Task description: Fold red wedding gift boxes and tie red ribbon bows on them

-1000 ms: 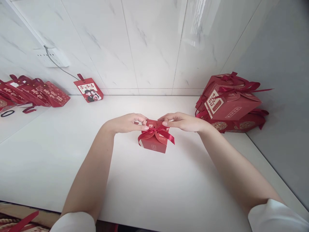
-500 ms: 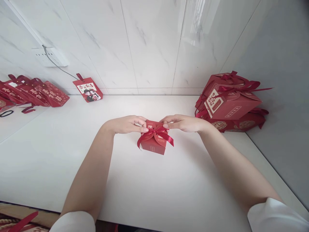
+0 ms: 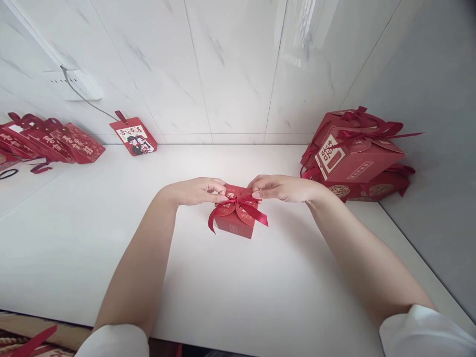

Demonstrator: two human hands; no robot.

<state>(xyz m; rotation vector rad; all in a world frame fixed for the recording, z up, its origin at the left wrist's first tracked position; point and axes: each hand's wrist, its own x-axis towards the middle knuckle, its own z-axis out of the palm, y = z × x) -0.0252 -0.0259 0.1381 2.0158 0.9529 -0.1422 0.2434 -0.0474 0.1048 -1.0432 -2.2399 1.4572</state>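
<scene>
A small red gift box (image 3: 235,224) stands on the white table (image 3: 238,292), its petal-like top flaps folded together. A red ribbon (image 3: 256,214) is tied across its top, with tails hanging to the left and right. At the box's left side, my left hand (image 3: 203,191) pinches a loop of the ribbon between thumb and fingers. My right hand (image 3: 273,188) pinches the ribbon on the opposite side. The fingertips behind the ribbon are partly hidden.
Several red ribboned boxes (image 3: 366,166) are stacked at the right by the wall. A red card with a couple's picture (image 3: 136,137) leans on the back wall. Several red packages (image 3: 80,144) and a black-handled tool (image 3: 8,173) lie at the far left.
Both hands keep their pinch on the ribbon. The left ribbon tail has swung slightly outward, and the box is turned a little. The camera view has shifted slightly.
</scene>
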